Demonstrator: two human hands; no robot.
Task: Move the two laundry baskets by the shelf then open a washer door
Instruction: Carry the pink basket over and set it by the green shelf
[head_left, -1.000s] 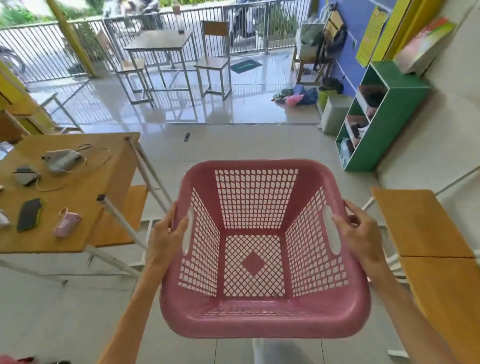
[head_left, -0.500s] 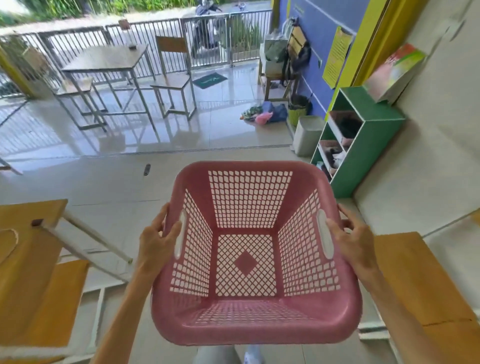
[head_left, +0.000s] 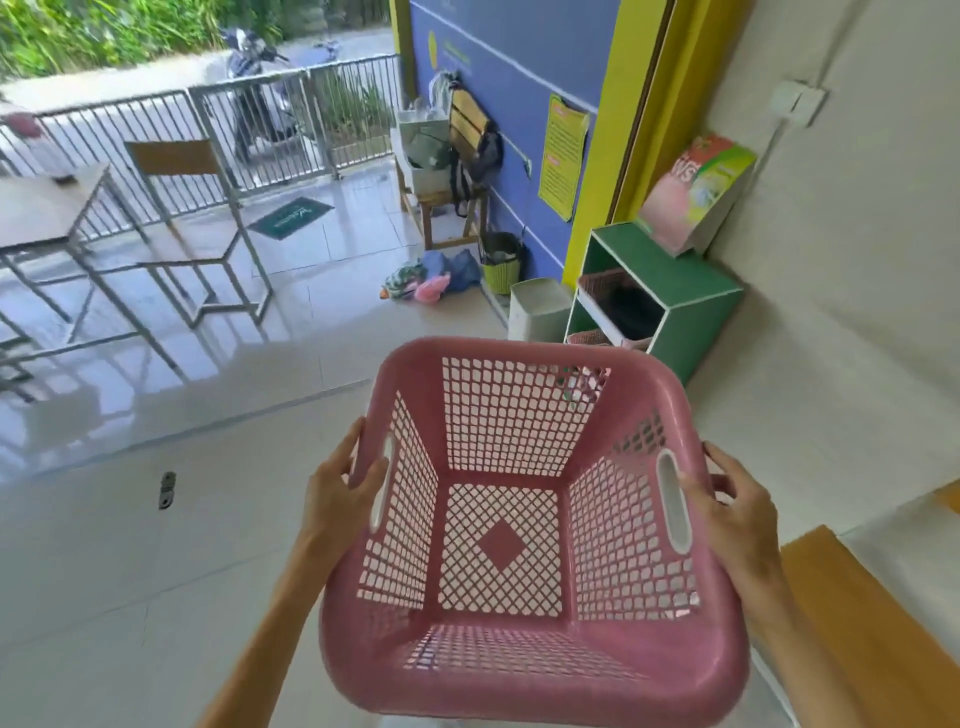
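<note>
- Since a second ago my view has swung right: the wooden bench with the phones has gone from the left, and the green shelf (head_left: 670, 306) now stands much nearer, just past the basket's (head_left: 524, 525) far rim.
- On the left, a metal chair (head_left: 200, 228) stands on the wet tiles before the railing (head_left: 156, 145).
- My left hand (head_left: 337, 493) is clenched on the basket's left rim, thumb inside by the handle slot.
- I hold the pink basket in mid-air over the floor, empty, tipped a little.
- My right hand (head_left: 727, 504) is grasping the right rim by the other slot.
- At far right, a wooden bench (head_left: 857, 613) edge shows beside my forearm.
</note>
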